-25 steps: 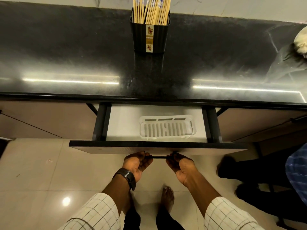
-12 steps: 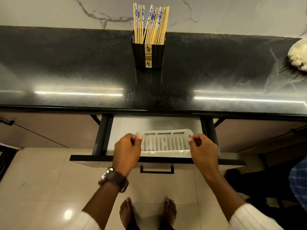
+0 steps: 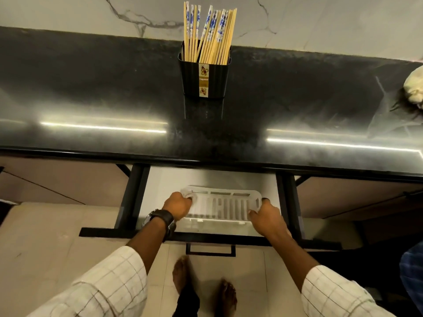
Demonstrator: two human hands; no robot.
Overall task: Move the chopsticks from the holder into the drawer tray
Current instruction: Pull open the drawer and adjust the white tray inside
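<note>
2 hands apparently grip tray ends.

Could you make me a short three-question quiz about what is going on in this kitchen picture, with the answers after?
1. True or false: the chopsticks stand in the black holder on the countertop.
2. What does each hand grip? A) the drawer handle B) an end of the white tray C) a chopstick
3. Fill in: the white tray lies inside the open ____.

Key
1. True; none lie in the tray.
2. B: the left hand holds the tray's left end, the right hand its right end; the drawer handle is free.
3. drawer.
</note>
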